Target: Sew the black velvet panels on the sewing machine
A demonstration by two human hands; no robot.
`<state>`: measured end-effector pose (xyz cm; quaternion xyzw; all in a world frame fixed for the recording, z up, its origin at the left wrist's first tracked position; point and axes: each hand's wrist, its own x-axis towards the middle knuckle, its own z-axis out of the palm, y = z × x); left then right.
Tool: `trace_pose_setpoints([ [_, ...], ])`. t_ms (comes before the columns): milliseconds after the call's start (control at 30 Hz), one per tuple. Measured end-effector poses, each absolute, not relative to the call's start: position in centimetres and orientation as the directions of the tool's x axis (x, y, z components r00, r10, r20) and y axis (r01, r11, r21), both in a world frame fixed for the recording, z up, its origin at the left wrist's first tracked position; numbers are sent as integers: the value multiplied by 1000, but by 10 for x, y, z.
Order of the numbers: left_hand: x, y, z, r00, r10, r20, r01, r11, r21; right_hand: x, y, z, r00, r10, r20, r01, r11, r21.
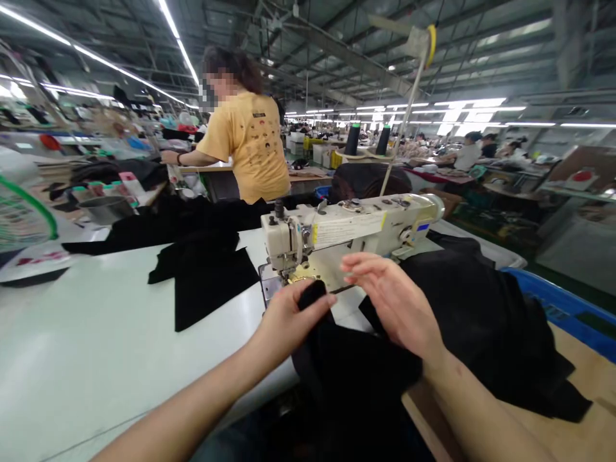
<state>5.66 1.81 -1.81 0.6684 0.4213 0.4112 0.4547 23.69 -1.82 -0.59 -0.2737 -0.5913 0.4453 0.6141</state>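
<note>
My left hand (293,316) pinches the folded top edge of a piece of black fabric (353,378), which hangs down over the table edge towards my lap. To the right, my right hand (394,301) is raised with its fingers stretched out and nothing between them; the fabric lies just below its palm. Straight ahead stands a white sewing machine (351,224), its needle area just beyond my left hand. Where the fabric's upper edge meets my left palm is hidden by the fingers.
Black cut pieces (212,282) lie on the pale table (96,340) at left. A big stack of black fabric (471,308) rests at right, beside a blue plastic basket (563,308). Thread cones (353,140) stand behind the machine. A person in a yellow shirt (260,147) stands beyond the table.
</note>
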Motion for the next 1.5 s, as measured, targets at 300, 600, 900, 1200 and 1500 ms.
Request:
trace_pose_setpoints([
  [300, 12, 44, -13, -140, 987, 76, -142, -96, 985, 229, -48, -49, -380, 906, 186, -267, 86, -960],
  [600, -3, 40, -35, -315, 947, 59, -128, -104, 986, 215, -72, -31, -323, 946, 14, -118, -25, -993],
  [900, -14, 12, -23, -142, 987, 73, 40, -68, 997, 213, -66, 1, -356, 933, 50, 114, 97, -989],
  [1200, -32, -4, 40, 683, 728, -65, 197, -98, 975, 221, -41, 38, -500, 863, 73, 244, 221, -944],
  [1500, -33, 11, 55, 279, 953, 117, 210, -180, 961, 248, -13, 11, -444, 895, -43, 86, -5, -996],
])
